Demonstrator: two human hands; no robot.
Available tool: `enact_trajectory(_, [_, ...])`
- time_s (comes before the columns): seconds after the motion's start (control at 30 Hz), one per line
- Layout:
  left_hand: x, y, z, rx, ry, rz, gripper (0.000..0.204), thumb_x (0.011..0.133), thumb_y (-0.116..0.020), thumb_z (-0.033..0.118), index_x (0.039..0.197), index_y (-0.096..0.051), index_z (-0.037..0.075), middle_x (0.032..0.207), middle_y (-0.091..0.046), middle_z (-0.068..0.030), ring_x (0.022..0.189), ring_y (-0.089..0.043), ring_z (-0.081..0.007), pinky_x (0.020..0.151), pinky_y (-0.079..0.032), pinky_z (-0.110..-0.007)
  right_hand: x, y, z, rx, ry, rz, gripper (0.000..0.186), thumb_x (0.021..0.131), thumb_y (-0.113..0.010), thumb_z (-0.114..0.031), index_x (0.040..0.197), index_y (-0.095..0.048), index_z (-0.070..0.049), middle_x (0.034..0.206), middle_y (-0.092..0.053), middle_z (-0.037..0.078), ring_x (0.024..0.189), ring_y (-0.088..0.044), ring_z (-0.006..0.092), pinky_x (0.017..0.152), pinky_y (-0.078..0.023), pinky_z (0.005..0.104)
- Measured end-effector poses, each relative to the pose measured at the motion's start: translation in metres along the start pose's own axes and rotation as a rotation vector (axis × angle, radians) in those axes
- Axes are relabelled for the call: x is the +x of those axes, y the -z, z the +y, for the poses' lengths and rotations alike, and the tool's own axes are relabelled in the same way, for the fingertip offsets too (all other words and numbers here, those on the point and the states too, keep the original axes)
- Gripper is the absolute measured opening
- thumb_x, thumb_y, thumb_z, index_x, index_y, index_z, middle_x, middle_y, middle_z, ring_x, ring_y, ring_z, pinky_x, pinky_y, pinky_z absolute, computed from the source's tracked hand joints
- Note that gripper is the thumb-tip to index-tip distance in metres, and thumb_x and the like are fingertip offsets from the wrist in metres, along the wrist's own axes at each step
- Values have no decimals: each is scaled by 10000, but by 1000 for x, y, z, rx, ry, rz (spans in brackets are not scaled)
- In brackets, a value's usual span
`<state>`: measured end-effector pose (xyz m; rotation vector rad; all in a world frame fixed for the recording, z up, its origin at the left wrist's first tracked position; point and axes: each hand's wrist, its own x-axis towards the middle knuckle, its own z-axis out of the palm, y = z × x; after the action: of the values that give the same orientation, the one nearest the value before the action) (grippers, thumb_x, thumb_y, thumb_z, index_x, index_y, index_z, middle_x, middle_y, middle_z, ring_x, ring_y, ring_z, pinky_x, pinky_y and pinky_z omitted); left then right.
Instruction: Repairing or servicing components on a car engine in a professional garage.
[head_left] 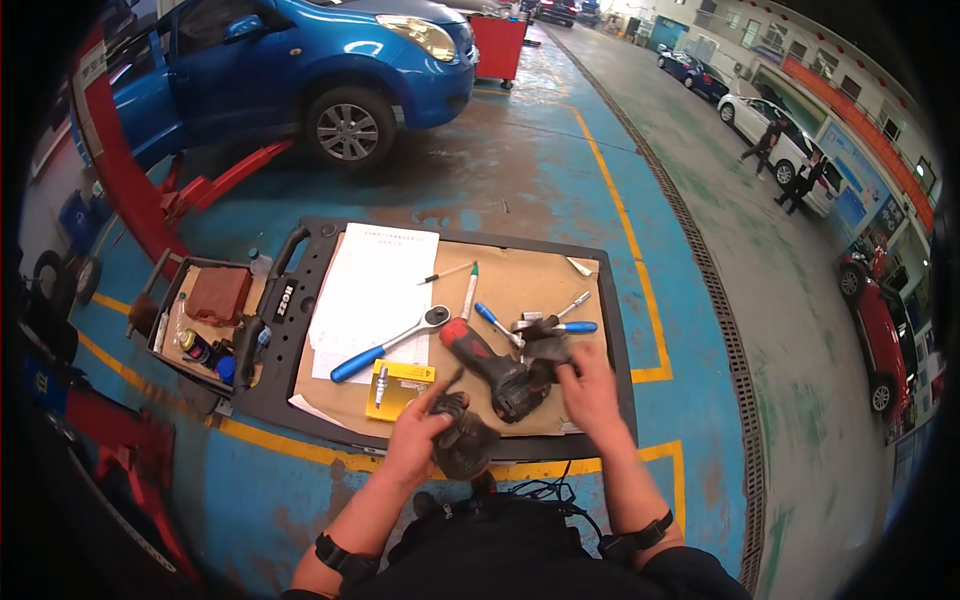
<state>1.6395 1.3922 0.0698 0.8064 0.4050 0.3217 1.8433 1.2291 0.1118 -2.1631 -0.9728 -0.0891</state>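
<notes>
My left hand (415,435) is closed on a dark, crumpled work glove (466,445) at the cart's near edge. Over the right half of the top, my right hand (590,388) pinches another dark, glove-like piece (545,346), blurred and partly covering the tools behind. Between the hands lies a black and red cordless power tool (490,365). Left of it are a yellow spark plug box (398,388) and a large blue-handled ratchet (390,345), which rests on white paper sheets (370,280). Blue-handled hand tools (580,327) lie beyond my right hand.
The black cart (620,350) has a cardboard-covered top with a pen (448,273) and a green-tipped marker (471,290). A side bin (205,370) holds bottles and a brown case. Beyond stand a blue car (240,90) and a red lift arm (230,180). Two people are at far right.
</notes>
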Motion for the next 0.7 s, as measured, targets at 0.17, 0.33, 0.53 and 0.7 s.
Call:
enact_trajectory(0.17, [4, 23, 10, -445, -38, 24, 494, 918, -367, 148, 1378, -414, -26, 1238, -582, -182, 1115, -599, -322, 994, -472, -478, 17, 20, -9, -153, -178, -23, 447, 843, -627, -119, 1282, -547, -101, 852, -637, 167, 829, -645, 361, 665, -504, 469])
enact_trajectory(0.33, [0, 18, 9, -550, -27, 30, 506, 1027, -320, 412, 1300, -491, 22, 1222, -592, -151, 1134, -577, -315, 1021, -435, -487, -13, -10, -55, -317, 485, -600, 477, 785, -668, -168, 1253, -581, -197, 855, -615, 82, 794, -642, 293, 645, -520, 431])
enact_trajectory(0.53, [-9, 1, 0, -536, -52, 116, 475, 1036, -336, 397, 1295, -499, 34, 1246, -590, -126, 1166, -567, -273, 1018, -442, -444, -41, -42, -66, -265, 626, -378, 385, 745, -710, -208, 1110, -653, -99, 867, -602, 78, 810, -615, 285, 684, -498, 405])
enact_trajectory(0.7, [-30, 10, 16, 44, 4, 192, 441, 1020, -435, 361, 1302, -499, 28, 1259, -598, -112, 1112, -618, -234, 936, -493, -361, -21, -39, -55, 88, 179, -395, 215, 875, -604, -280, 918, -674, -82, 773, -653, 152, 772, -645, 364, 647, -492, 462])
